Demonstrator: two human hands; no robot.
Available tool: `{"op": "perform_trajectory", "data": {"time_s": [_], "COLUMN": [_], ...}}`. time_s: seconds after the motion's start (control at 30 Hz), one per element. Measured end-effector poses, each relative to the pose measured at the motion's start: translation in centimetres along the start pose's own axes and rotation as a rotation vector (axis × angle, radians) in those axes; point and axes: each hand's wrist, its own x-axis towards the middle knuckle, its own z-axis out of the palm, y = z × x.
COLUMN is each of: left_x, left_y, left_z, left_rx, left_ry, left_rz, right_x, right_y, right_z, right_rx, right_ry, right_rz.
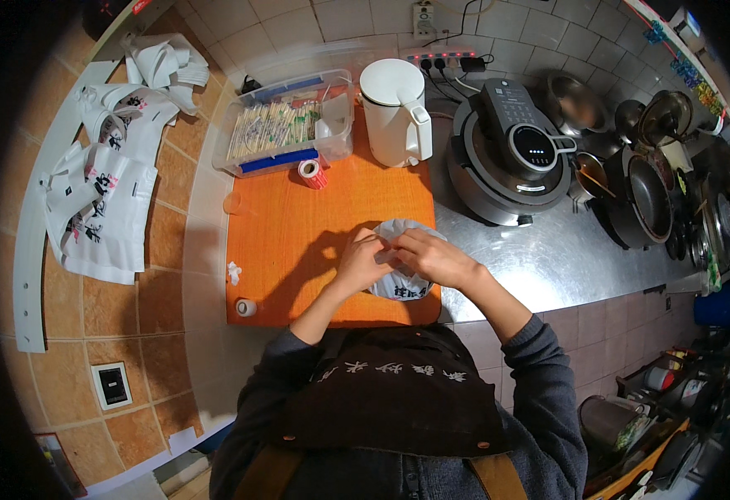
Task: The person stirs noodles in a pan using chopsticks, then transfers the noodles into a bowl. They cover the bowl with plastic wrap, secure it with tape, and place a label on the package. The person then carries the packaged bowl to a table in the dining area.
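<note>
A white plastic bag [410, 289] with dark printing stands near the front right corner of the orange board [290, 250]. Its sides bulge as if around something, but what is inside cannot be seen. My left hand [363, 261] pinches the gathered top of the bag from the left. From the right, my right hand [436, 257] grips the same gathered plastic, with its fingertips close to those of the left. The fingers partly hide the bag's upper end.
Behind the bag are a clear plastic box [340, 147] of wrapped chopsticks [271, 132], a label roll [312, 174] and a white jug [390, 119]. A cooking machine [508, 169] stands right on the steel counter [496, 269]. White bags [112, 219] hang on the left wall.
</note>
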Motion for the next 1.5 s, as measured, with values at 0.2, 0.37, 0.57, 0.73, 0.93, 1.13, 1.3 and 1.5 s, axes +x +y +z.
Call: {"op": "perform_trajectory", "data": {"time_s": [0.2,0.37,0.57,0.73,0.93,1.13,1.3,1.5], "left_x": [0.1,0.6,0.5,-0.4,0.0,-1.0,-1.4,-1.7], "left_y": [0.6,0.5,1.3,1.7,-4.3,-8.1,-7.3,-6.0], "left_z": [3.3,2.2,-1.4,-0.6,1.2,2.4,2.2,-1.0], "left_rx": [0.373,-0.662,-0.829,-0.414,-0.426,-0.264,-0.393,-0.467], "left_ry": [0.246,0.039,-0.082,0.231,0.473,0.429,0.441,0.282], "left_rz": [0.038,-0.298,-0.399,-0.136,-0.525,-0.463,-0.512,-0.487], "right_x": [-1.4,-1.9,-1.5,-2.4,-5.2,-7.7,-8.3,-6.5], "right_y": [-0.4,-1.0,-1.3,-1.8,-2.9,-3.3,-3.3,-4.3], "right_z": [0.8,2.3,3.0,3.8,6.8,7.5,7.2,5.7], "right_rx": [-0.142,-0.051,-0.096,-0.196,0.045,0.187,0.265,0.092], "right_ry": [0.145,0.277,0.434,0.377,0.373,0.298,0.341,0.515], "right_rz": [0.023,0.139,0.179,0.248,0.438,0.593,0.726,0.889]}}
